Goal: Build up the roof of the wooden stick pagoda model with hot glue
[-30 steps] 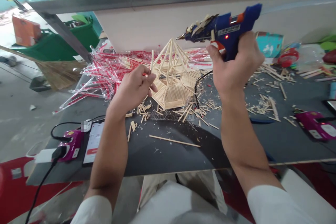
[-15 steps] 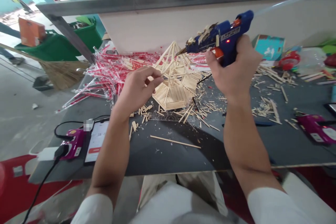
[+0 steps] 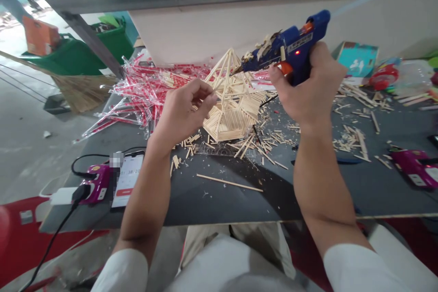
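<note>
My right hand (image 3: 310, 86) is wrapped around the handle of a blue hot glue gun (image 3: 290, 50). A small red light glows on its side, and bits of wood cling to its barrel. The nozzle points left, at the upper part of a stick model (image 3: 231, 125) made of thin wooden sticks. This model has a flat, many-sided base and a pointed frame above. At the model's left side, my left hand (image 3: 191, 105) is closed in a pinch, with a thin wooden stick (image 3: 218, 86) seeming to come from its fingertips. The fingers partly hide that stick.
Red-and-clear plastic wrappers (image 3: 140, 86) are heaped behind my left hand. Stick scraps (image 3: 273, 141) surround the model, and one long stick (image 3: 229, 182) lies in front. A phone (image 3: 128, 178) and a purple power adapter (image 3: 97, 182) sit at left; another purple one (image 3: 414, 169) is at right.
My left hand's thumb and finger have shifted slightly right, against the model's frame. The glue gun stays almost where it was, its nozzle by the model; the whole view has shifted a little.
</note>
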The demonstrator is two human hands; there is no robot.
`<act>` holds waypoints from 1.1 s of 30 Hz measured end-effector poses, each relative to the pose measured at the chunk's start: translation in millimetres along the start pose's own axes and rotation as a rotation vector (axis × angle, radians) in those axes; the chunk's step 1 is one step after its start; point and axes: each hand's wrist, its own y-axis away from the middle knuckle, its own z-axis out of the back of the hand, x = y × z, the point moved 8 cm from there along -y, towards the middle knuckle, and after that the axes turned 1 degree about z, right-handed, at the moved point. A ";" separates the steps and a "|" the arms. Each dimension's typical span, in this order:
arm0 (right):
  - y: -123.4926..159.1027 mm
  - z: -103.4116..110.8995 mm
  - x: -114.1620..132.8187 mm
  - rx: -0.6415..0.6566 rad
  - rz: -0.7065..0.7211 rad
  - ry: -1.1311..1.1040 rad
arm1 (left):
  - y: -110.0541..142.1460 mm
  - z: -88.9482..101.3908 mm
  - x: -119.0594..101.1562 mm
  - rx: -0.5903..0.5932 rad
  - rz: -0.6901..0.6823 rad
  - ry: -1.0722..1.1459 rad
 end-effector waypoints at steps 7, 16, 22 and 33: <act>0.0 -0.4 0.3 -0.023 0.023 -0.001 | -0.1 -2.0 3.1 0.009 0.016 0.078; -0.3 -5.0 -5.4 -0.007 0.013 -0.058 | -1.8 3.6 6.0 -0.085 -0.034 -0.019; 0.7 -10.4 -8.0 0.038 0.032 -0.028 | -2.0 3.3 5.6 -0.062 -0.038 -0.088; 0.4 -12.1 -6.5 0.172 -0.005 -0.001 | -3.9 1.3 5.5 -0.020 -0.041 -0.118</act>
